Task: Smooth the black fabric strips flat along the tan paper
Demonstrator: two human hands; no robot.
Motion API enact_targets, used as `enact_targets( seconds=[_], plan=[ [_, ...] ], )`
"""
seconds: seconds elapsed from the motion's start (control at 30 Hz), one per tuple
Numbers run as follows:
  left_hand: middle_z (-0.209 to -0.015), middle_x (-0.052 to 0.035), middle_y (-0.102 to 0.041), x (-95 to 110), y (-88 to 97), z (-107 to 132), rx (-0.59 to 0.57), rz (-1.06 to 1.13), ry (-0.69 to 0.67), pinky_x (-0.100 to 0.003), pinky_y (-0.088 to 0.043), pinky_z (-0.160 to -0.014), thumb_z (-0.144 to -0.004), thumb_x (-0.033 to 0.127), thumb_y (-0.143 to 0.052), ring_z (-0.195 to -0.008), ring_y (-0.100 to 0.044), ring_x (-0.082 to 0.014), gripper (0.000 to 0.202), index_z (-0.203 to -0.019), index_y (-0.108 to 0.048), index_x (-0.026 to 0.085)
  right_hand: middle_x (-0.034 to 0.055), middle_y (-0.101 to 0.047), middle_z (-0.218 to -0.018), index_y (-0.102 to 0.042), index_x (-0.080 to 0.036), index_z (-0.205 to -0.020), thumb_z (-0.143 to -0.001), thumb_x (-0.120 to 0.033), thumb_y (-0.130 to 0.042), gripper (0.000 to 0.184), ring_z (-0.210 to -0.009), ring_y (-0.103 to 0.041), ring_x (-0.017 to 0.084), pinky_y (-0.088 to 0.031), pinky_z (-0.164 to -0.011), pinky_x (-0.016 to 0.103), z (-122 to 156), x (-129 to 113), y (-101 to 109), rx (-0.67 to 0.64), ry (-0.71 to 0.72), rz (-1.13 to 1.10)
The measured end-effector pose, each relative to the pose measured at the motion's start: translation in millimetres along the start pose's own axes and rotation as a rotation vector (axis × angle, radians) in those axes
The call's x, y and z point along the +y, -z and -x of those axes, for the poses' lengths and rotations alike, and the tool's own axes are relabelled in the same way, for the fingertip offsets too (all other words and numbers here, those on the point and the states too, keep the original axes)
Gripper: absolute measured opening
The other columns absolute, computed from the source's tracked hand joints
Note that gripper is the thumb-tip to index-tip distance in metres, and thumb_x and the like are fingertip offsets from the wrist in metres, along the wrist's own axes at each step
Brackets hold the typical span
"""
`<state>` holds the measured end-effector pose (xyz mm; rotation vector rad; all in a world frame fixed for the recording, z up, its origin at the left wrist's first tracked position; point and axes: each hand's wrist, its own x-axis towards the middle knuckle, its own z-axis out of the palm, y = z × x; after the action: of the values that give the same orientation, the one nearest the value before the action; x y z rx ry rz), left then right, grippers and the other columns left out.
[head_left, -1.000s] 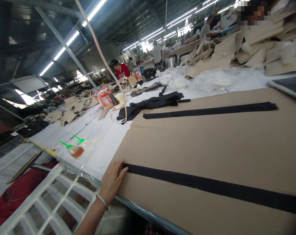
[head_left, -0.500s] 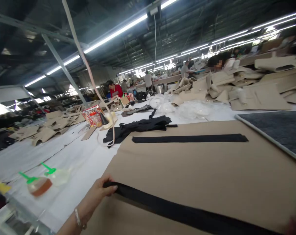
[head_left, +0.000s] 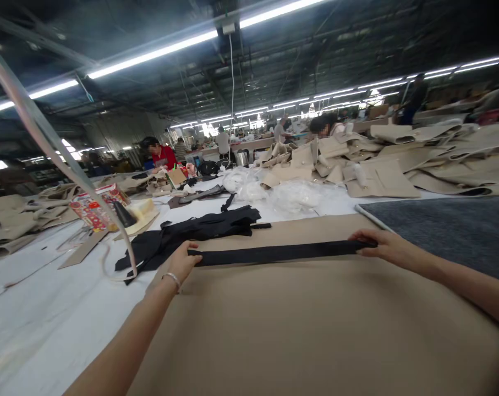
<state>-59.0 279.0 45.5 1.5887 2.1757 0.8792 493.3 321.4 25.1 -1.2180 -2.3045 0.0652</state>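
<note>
A long black fabric strip (head_left: 274,253) stretches between my two hands, over the far part of a large tan sheet (head_left: 315,324). My left hand (head_left: 183,259), with a bracelet at the wrist, pinches its left end between thumb and fingers. At the other end, my right hand (head_left: 375,245) grips the strip in the same way. Whether a second strip lies beneath it, I cannot tell. Just beyond the left half lies a heap of black fabric strips (head_left: 199,227).
A dark grey felt-like panel (head_left: 447,225) lies at right. Clear plastic bags (head_left: 290,195) and piled tan pieces (head_left: 393,165) are behind. A pale hose (head_left: 88,190) hangs at left, before a red patterned box (head_left: 96,206). A person in red (head_left: 162,155) is farther back.
My left hand has moved away from me with the strip, and my right hand has come into full view holding the other end. The view has swung right; the green-tipped bottles have left it.
</note>
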Motion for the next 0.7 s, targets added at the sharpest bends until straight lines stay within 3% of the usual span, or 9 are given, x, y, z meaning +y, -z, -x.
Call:
enact_targets(
  seconds=[0.1,0.23,0.33,0.4,0.5,0.6,0.7],
  plan=[
    [-0.112,-0.0071,-0.061,2,-12.5,-12,0.003,-0.119,-0.009,-0.042,-0.051,-0.085,-0.092,0.038,-0.06,-0.097,-0.061,-0.0211,0.03,-0.112,-0.059,0.016,0.0081,-0.07,-0.086,-0.064,-0.017,-0.102,-0.085,-0.02,-0.05,0.022,-0.075,-0.067,0.022,-0.049,-0.064,0.026,-11,13,-11,-0.087,-0.079,0.019],
    [-0.11,-0.0079,-0.061,-6,-24.3,-13,0.035,-0.231,-0.028,-0.042,-0.049,-0.089,-0.089,0.031,-0.063,-0.101,-0.06,-0.0231,0.032,-0.116,-0.057,0.015,0.0101,-0.069,-0.092,-0.065,-0.018,-0.108,-0.081,-0.027,-0.054,0.03,-0.078,-0.065,0.025,-0.046,-0.064,0.031,-14,22,-21,-0.103,-0.179,0.11],
    [-0.107,-0.01,-0.062,-12,-29.2,-9,0.089,-0.302,-0.042,-0.039,-0.047,-0.091,-0.081,0.021,-0.064,-0.103,-0.06,-0.0261,0.046,-0.126,-0.053,0.016,0.0102,-0.068,-0.099,-0.067,-0.022,-0.108,-0.077,-0.034,-0.058,0.035,-0.089,-0.063,0.03,-0.046,-0.067,0.036,-16,23,-24,-0.108,-0.223,0.193],
    [-0.118,-0.0149,-0.058,-13,-31.7,-4,0.158,-0.358,-0.044,-0.046,-0.043,-0.095,-0.08,0.018,-0.061,-0.113,-0.055,-0.033,0.054,-0.132,-0.051,0.018,0.0108,-0.065,-0.107,-0.067,-0.024,-0.108,-0.072,-0.038,-0.062,0.039,-0.1,-0.059,0.036,-0.047,-0.072,0.043,-17,21,-23,-0.105,-0.241,0.252],
    [-0.146,-0.0183,-0.037,-7,-37.9,8,0.26,-0.42,-0.086,-0.059,-0.029,-0.105,-0.085,0.015,-0.048,-0.135,-0.033,-0.0395,0.054,-0.138,-0.047,0.02,0.0123,-0.057,-0.124,-0.064,-0.026,-0.118,-0.072,-0.04,-0.063,0.048,-0.113,-0.05,0.039,-0.044,-0.082,0.054,-16,13,-17,-0.092,-0.241,0.327],
    [-0.157,-0.0084,-0.026,-2,-51.1,21,0.227,-0.469,-0.328,-0.047,-0.015,-0.117,-0.092,0.016,-0.031,-0.145,-0.019,-0.0242,0.053,-0.144,-0.04,0.021,0.011,-0.048,-0.136,-0.056,-0.029,-0.129,-0.079,-0.036,-0.059,0.051,-0.121,-0.045,0.036,-0.039,-0.092,0.055,-11,1,-11,-0.094,-0.175,0.361],
    [-0.156,-0.0047,-0.029,-2,-67.9,29,0.055,-0.574,-0.582,-0.042,-0.013,-0.119,-0.098,0.029,-0.025,-0.145,-0.021,-0.0177,0.053,-0.149,-0.032,0.02,0.0079,-0.049,-0.136,-0.059,-0.032,-0.126,-0.084,-0.028,-0.057,0.042,-0.124,-0.043,0.032,-0.033,-0.099,0.053,-4,-14,-8,-0.12,-0.059,0.36]
  ],
)
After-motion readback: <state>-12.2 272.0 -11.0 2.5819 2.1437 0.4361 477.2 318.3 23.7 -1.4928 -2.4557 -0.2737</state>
